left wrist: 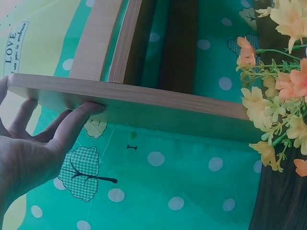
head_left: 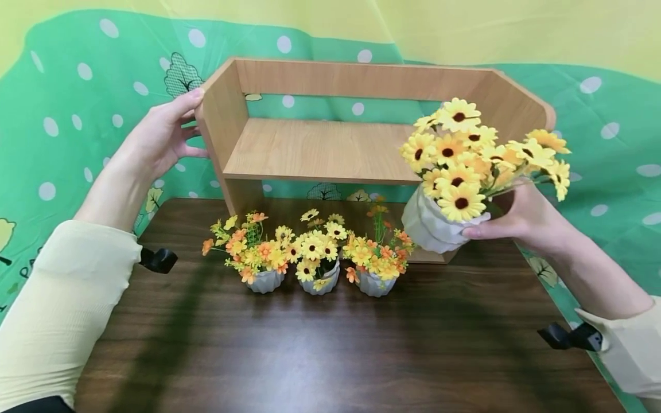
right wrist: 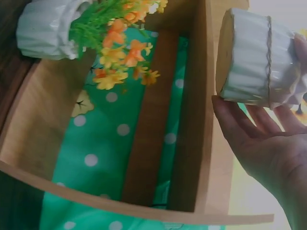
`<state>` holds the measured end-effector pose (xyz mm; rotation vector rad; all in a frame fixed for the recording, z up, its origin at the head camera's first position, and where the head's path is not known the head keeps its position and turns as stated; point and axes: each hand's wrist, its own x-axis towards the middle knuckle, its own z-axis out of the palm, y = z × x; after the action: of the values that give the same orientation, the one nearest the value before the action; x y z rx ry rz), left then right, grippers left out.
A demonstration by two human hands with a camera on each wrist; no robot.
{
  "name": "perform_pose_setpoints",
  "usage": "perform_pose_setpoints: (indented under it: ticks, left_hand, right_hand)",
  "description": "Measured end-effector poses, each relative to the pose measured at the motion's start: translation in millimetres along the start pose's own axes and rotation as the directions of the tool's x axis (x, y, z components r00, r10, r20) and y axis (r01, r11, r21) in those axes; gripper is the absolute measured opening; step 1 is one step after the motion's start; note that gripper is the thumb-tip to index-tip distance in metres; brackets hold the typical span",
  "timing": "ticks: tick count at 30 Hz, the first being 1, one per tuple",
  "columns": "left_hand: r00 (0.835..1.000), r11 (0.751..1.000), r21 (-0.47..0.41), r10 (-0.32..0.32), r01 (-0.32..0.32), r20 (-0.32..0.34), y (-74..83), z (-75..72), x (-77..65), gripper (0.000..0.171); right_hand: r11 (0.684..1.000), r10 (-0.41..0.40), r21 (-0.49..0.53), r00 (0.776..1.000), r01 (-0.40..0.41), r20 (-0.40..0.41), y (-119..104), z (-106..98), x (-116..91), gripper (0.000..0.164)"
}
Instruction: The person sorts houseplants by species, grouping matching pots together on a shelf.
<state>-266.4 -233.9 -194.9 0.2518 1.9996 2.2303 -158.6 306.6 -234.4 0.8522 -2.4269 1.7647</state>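
Note:
My right hand (head_left: 516, 215) grips a white ribbed flowerpot (head_left: 436, 221) of yellow artificial daisies (head_left: 457, 152), tilted in front of the right part of a wooden desktop shelf (head_left: 320, 149). In the right wrist view the pot (right wrist: 261, 57) shows its flat base and a twine band, fingers (right wrist: 261, 120) along its underside. My left hand (head_left: 165, 132) holds the shelf's left side panel at its upper edge; in the left wrist view several fingertips lie against the panel (left wrist: 168, 108).
Three small white pots of flowers stand in a row on the dark wooden table: a left orange-yellow one (head_left: 265, 281), a middle daisy one (head_left: 320, 281) and a right orange-yellow one (head_left: 377, 284). Behind the shelf hangs a green and yellow dotted cloth (head_left: 93, 51).

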Motion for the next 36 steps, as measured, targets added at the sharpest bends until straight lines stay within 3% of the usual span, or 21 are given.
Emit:
perform_pose_setpoints:
  ticks: [8,11,15,19,23,31,36]
  left_hand:
    - [1.000,1.000,0.002,0.004,-0.004,0.020,1.2,1.9,0.5,0.056]
    - [1.000,1.000,0.013,-0.002,0.002,0.024,1.5,4.4,2.2,0.057]
    - [0.999,1.000,0.012,-0.018,0.017,0.028,-1.1,3.7,2.7,0.059]
    - [0.999,1.000,0.011,-0.016,0.015,0.031,-2.9,2.2,2.1,0.059]
    - [0.999,1.000,0.010,-0.007,0.006,0.032,-2.4,3.0,3.1,0.058]
    - [0.999,1.000,-0.003,-0.006,0.006,0.039,-3.0,0.9,4.0,0.057]
    - [0.999,1.000,0.006,0.002,-0.002,0.041,-3.1,-0.9,5.6,0.058]
  right_hand:
    - [0.998,-0.047,0.053,0.999,0.045,0.029,-17,8,35,0.078]
    - [1.000,0.022,0.015,1.000,-0.022,0.006,-23,11,44,0.070]
    - [0.984,0.121,-0.126,0.992,-0.124,-0.027,-28,20,64,0.052]
    - [0.992,0.125,-0.019,0.992,-0.125,0.000,-28,28,90,0.044]
    - [0.986,0.099,0.131,0.995,-0.101,0.022,-27,33,113,0.044]
    - [0.985,0.168,0.040,0.985,-0.169,0.026,-36,49,149,0.047]
    - [0.978,0.196,0.064,0.980,-0.198,0.033,-35,60,171,0.052]
